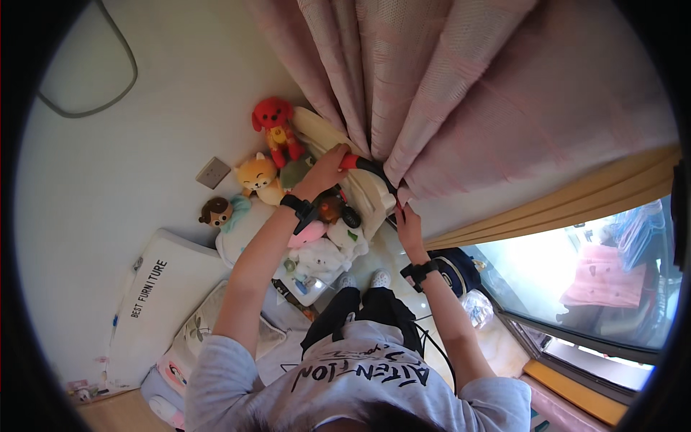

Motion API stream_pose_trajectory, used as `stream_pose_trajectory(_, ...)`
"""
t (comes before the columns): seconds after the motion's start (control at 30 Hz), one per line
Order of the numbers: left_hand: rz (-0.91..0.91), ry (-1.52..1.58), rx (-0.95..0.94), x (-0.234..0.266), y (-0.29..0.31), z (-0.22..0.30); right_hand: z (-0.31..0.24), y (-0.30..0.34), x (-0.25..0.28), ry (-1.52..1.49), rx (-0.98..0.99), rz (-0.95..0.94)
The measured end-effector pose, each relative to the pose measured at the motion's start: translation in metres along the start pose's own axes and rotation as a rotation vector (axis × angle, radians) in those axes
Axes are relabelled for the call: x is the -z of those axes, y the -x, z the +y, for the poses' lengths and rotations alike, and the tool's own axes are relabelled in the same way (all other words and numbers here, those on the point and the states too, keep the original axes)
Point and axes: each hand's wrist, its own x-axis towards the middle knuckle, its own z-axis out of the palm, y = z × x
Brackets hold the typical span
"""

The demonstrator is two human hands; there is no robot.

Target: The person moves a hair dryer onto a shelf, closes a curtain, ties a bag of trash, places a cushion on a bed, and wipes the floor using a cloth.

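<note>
My left hand is closed around the red end of a curved red-and-black tool, whose kind I cannot make out. The tool's black part bends down toward my right hand, below the lower edge of the pink curtain. My right fingers are pinched together where the curtain edge and the tool's far end meet; what they grip is too small to tell. Left of the tool, soft toys are piled up: a red dog, an orange-and-white animal and several others. Each wrist wears a black band.
A white headboard and a cushion are on the left. A wall socket sits above the toys. At the right are a dark bag, a clear plastic bag, a tan curtain and a window. A black cable hangs beside my legs.
</note>
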Motion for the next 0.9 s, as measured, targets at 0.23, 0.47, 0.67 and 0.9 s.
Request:
stream_pose_trajectory(0.23,0.153,0.093,-0.045,0.033,0.030,0.064,-0.060,0.037,0.062,0.095,0.080,-0.049)
stream_pose_trajectory(0.47,0.194,0.329,0.055,0.072,0.098,0.093,-0.121,0.040,0.132,-0.406,-0.018,0.234)
stream_pose_trajectory(0.67,0.340,0.246,-0.235,0.126,0.065,0.076,-0.162,-0.036,0.147,-0.150,0.097,0.125)
stream_pose_trajectory(0.9,0.286,0.795,-0.120,0.198,-0.034,0.042,-0.188,-0.114,0.114,-0.333,0.270,-0.038)
